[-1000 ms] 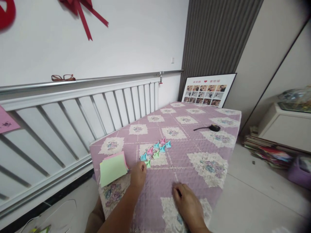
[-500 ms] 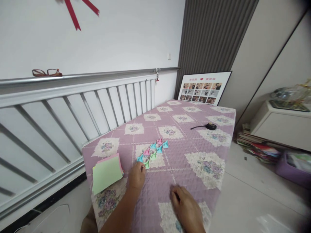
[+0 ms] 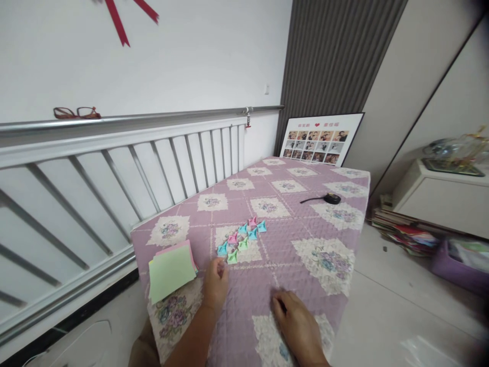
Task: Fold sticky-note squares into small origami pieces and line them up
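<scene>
Several small folded paper pieces in blue, pink and green lie in two slanting rows on the flowered tablecloth [image 3: 250,285]. Just below the nearest green folded paper [image 3: 232,256] and blue folded paper [image 3: 222,248] is my left hand [image 3: 216,283], its fingers curled in, apart from both and with nothing visible in them. My right hand [image 3: 297,322] rests on the cloth to the right, loosely closed with thumb against the bent fingers; nothing shows in it. Left of my left hand sits a stack of square paper sheets [image 3: 171,272], light green on top, with pink and yellow edges showing.
A black tape measure [image 3: 332,198] with a strap lies farther right on the table. Along the left stands a white radiator [image 3: 171,158], with glasses [image 3: 77,112] on the pipe above. A framed photo board [image 3: 321,138] leans at the far end; a purple bin [image 3: 458,265] is at right.
My left hand has drawn back slightly from the nearest green folded paper, which stays at the end of its row. My right hand stays in about the same place.
</scene>
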`<state>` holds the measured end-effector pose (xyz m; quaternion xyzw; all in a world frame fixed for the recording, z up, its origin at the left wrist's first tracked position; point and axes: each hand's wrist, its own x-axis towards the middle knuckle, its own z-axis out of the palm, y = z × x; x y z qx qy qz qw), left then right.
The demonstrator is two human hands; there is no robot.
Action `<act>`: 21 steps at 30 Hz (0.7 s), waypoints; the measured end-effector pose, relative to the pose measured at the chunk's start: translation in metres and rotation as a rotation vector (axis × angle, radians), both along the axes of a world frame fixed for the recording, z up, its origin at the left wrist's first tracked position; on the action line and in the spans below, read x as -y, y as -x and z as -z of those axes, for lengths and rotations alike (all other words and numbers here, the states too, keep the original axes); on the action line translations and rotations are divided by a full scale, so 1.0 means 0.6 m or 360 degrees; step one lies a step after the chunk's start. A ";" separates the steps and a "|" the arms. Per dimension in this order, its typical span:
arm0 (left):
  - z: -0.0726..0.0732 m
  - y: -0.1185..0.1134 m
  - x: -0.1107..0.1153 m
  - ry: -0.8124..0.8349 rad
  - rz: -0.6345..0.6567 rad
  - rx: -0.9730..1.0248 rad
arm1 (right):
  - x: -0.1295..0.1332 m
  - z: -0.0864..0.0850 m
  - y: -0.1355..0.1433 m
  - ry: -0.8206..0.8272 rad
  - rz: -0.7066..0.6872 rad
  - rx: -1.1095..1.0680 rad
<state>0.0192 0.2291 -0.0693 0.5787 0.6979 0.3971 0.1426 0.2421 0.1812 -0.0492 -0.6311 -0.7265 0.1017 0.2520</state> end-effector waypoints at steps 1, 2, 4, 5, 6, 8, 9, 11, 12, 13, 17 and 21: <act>0.000 0.006 0.020 -0.0015 0.0044 -0.0011 | -0.001 0.001 0.000 -0.0002 -0.0001 -0.0004; -0.001 0.015 0.041 -0.0029 0.0098 -0.0035 | -0.002 0.002 0.000 -0.0006 -0.0002 -0.0006; -0.010 0.048 0.080 -0.0051 0.0204 -0.0114 | -0.004 0.006 -0.001 -0.0010 -0.0007 -0.0002; -0.018 0.071 0.096 -0.0064 0.0236 -0.0192 | -0.006 0.007 -0.001 -0.0014 -0.0003 0.0006; -0.028 0.097 0.109 -0.0034 0.0274 -0.0444 | -0.007 0.008 0.000 -0.0011 -0.0001 0.0014; -0.052 0.150 0.122 0.0202 0.0158 -0.0926 | -0.009 0.010 0.000 -0.0017 0.0000 0.0038; -0.063 0.175 0.123 0.0253 0.0088 -0.0982 | -0.010 0.011 0.001 -0.0022 0.0002 0.0049; -0.080 0.214 0.121 0.0315 0.0033 -0.1043 | -0.011 0.011 0.002 -0.0041 0.0009 0.0070; -0.086 0.228 0.118 0.0344 0.0043 -0.1058 | -0.011 0.011 0.003 -0.0047 0.0013 0.0080; -0.090 0.237 0.115 0.0375 0.0071 -0.1073 | -0.011 0.011 0.003 -0.0050 0.0017 0.0092; -0.094 0.249 0.106 0.0487 0.0201 -0.1109 | -0.008 0.010 0.005 -0.0065 0.0044 0.0139; -0.095 0.253 0.102 0.0556 0.0247 -0.1103 | -0.005 0.009 0.007 -0.0082 0.0063 0.0164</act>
